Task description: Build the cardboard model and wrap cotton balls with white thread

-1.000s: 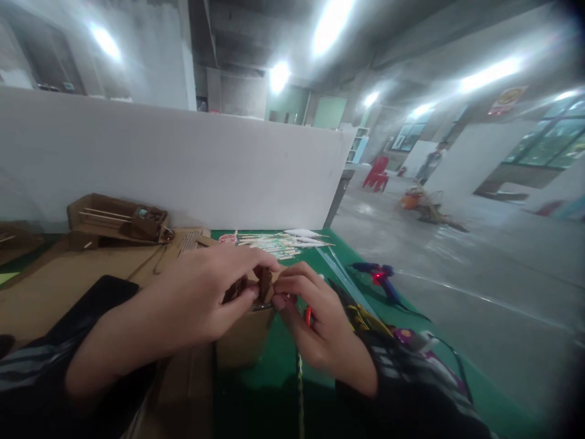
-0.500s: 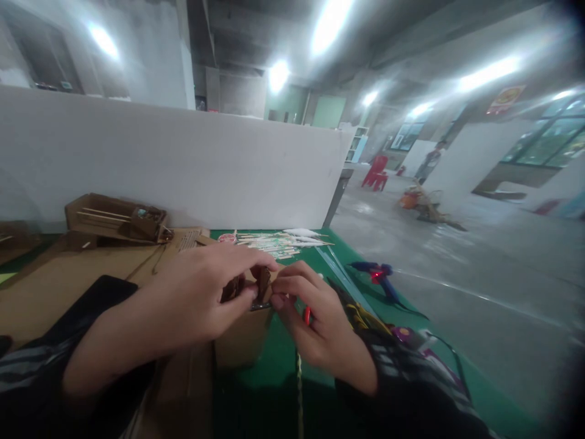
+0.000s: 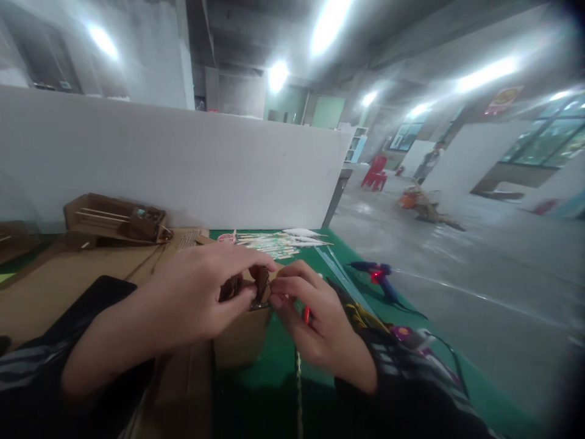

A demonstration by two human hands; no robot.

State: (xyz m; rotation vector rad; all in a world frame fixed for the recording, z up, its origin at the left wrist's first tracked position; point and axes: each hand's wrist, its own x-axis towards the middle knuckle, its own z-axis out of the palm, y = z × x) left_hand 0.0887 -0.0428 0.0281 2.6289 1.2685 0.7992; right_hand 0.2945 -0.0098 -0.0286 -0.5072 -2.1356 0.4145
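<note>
Holding the brown cardboard piece (image 3: 262, 284) atop the cardboard box (image 3: 242, 338) with your left hand (image 3: 201, 283), you seemed midway: it stood positioned, but handwork apparently remained at its edge, where your right hand (image 3: 320, 305) touched, its grip hidden.

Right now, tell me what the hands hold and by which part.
The left hand seems to hold a small brown piece about its left side and top; the right hand has its fingertips at the right edge, grip unclear.
</note>
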